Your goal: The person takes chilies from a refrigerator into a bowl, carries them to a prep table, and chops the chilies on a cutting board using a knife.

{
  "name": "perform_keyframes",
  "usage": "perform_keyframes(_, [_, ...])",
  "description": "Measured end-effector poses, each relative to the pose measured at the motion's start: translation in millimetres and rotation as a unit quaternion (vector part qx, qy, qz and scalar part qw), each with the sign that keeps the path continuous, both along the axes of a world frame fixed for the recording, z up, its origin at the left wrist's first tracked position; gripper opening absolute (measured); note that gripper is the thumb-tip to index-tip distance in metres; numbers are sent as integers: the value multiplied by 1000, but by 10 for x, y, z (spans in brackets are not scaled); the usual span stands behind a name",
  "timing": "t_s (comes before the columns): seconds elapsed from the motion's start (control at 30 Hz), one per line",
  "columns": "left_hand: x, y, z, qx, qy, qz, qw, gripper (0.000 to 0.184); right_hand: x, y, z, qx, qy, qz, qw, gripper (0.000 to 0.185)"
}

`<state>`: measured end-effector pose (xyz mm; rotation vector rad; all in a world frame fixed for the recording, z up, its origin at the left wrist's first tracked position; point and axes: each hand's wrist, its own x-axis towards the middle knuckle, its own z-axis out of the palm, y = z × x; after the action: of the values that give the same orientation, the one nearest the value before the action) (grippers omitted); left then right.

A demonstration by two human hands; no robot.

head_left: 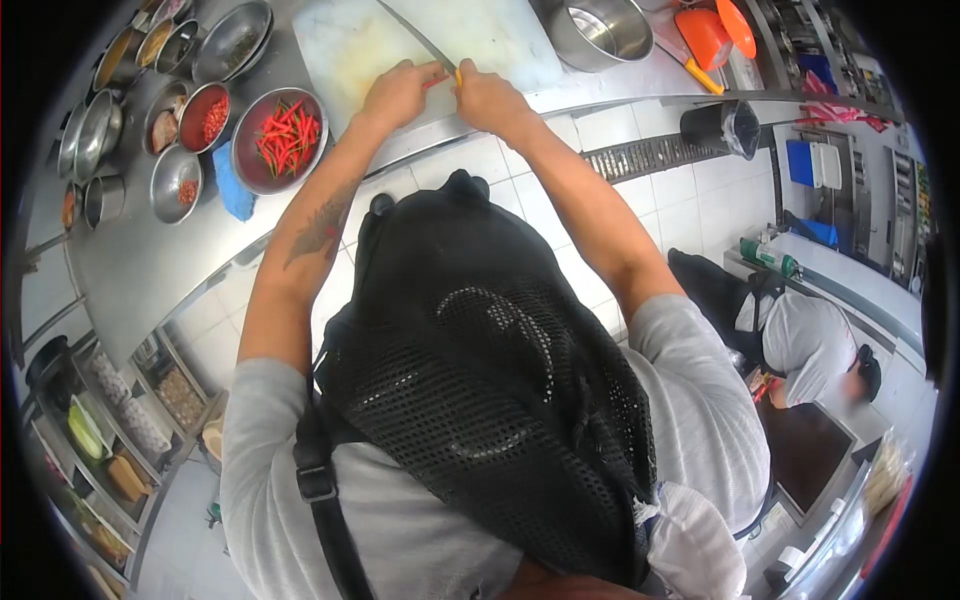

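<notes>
My right hand [492, 102] is closed around the yellow handle of a knife [425, 42], whose long blade points away from me to the left. Beside it, my left hand [397, 94] has its fingers pinched on a red chili [436, 81], close to the knife's handle end. Both hands are over the near edge of a white cutting board [500, 38]. Left of the board, a metal bowl [240, 160] holds several whole red chilies [288, 138].
Bowls with chopped red pieces [214, 119] and a blue cloth [232, 185] lie left. A steel pot [600, 35], an orange container [704, 40] and another yellow-handled knife [703, 76] are right. A co-worker [815, 335] bends over a counter at the lower right.
</notes>
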<state>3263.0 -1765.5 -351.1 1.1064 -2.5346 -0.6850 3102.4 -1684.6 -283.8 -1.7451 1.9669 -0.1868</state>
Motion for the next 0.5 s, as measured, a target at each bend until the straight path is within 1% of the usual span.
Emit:
perform_keyframes(0.03, [21,0,-10,2,11,-2,1000,32,0,-2,-16,-1,-3,0,1000,32])
perform_keyframes(0.1, [37,16,-26,12,2,-4,1000,33,-10,43,-35,-20,-2,7,1000,30])
perform_keyframes(0.2, [7,-16,-4,15,0,-11,1000,34,14,68,-279,-37,-4,-13,999,29])
perform_keyframes(0.23, [13,-34,-4,12,1,-15,1000,34,-1,45,-192,-37,-4,-11,999,29])
perform_keyframes(0.3, [59,-32,-57,8,4,-22,1000,34,25,33,45,8,-13,-8,1000,29])
perform_keyframes(0.33, [62,-56,-55,-1,13,-29,999,33,41,41,-33,6,-14,-8,1000,29])
perform_keyframes(0.4, [56,-70,-37,0,23,-24,999,33,24,57,-275,-77,36,18,996,28])
perform_keyframes(0.43, [58,-38,-50,9,29,-21,999,32,16,55,-218,-76,38,17,996,28])
perform_keyframes(0.5, [64,-79,-52,3,44,-35,998,32,44,-16,48,30,-19,-9,999,32])
